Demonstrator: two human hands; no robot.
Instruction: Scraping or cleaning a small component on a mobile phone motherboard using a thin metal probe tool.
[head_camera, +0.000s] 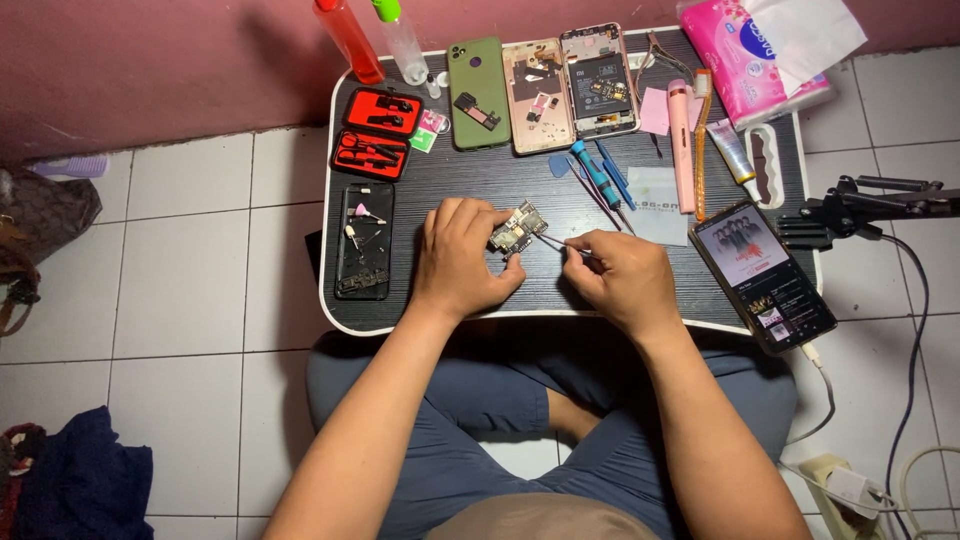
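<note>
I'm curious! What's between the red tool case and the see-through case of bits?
Nothing: in the head view, only bare black tabletop separates the red tool case from the clear case.

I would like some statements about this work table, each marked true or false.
1. The left hand holds a circuit board. True.
2. The right hand holds a screwdriver. False: it holds thin tweezers, tips at the board.
3. The lit phone lies at the table's right edge. True.
4. The red tool case is shut. False: it lies open.
5. Both bottles lie flat. False: they stand at the back.
</note>
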